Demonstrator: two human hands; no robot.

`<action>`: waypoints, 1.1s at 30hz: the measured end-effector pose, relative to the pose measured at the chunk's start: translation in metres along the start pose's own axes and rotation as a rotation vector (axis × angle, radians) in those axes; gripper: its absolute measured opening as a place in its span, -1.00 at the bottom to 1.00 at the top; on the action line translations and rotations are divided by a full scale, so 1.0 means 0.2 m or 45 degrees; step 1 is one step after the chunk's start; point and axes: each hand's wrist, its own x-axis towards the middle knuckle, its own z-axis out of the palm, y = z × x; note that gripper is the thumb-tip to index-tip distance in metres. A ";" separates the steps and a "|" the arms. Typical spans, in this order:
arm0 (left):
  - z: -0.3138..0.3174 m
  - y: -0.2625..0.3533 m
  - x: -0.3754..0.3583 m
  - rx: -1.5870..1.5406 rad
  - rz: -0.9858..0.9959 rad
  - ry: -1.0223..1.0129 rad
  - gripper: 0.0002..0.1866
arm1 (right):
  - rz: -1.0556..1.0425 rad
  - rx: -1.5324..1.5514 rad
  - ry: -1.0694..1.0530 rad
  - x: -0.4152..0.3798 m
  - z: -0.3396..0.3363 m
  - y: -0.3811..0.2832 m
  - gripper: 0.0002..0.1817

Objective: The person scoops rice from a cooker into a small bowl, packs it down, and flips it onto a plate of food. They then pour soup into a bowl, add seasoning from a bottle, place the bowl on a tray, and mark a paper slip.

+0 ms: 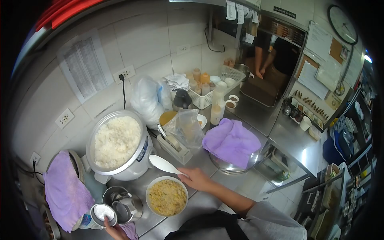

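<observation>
My right hand (196,179) is closed round the handle of a white rice paddle (163,164), whose blade points left toward the rice cooker (140,158). White rice (117,143) fills the uncovered cooker. Just below the paddle stands a white bowl (149,205) of yellowish fried rice (168,196). At the lower left my left hand (113,229) grips a small metal cup (95,221) with something white inside, perhaps rice. Beside that cup is a larger steel container (135,200) with metal cups or scoops in it.
A purple cloth (231,141) lies over a metal bowl (236,170) at right; another purple cloth (66,190) drapes a container at left. Behind are a tape dispenser (174,148), plastic bags (146,102) and a basket (202,99) of bottles. A co-worker's hands (261,73) show beyond the counter.
</observation>
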 end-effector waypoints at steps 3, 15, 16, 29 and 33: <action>-0.02 0.02 0.00 -0.456 -0.243 -0.209 -0.35 | 0.020 0.009 0.010 -0.03 0.00 0.03 -0.63; 0.02 0.10 -0.06 -0.814 -0.343 -0.472 -0.33 | 0.021 -0.026 -0.061 -0.03 0.05 0.03 -0.60; -0.03 0.07 -0.03 -0.841 -0.351 -0.545 -0.33 | 0.026 -0.008 -0.073 -0.02 0.05 0.02 -0.60; 0.18 0.14 -0.10 -1.041 -0.517 -0.453 -0.16 | 0.127 -0.008 -0.084 0.21 0.00 -0.10 -0.60; 0.21 0.15 -0.08 -1.238 -0.769 -0.756 -0.02 | -0.097 -0.270 0.051 0.61 -0.09 -0.18 -0.60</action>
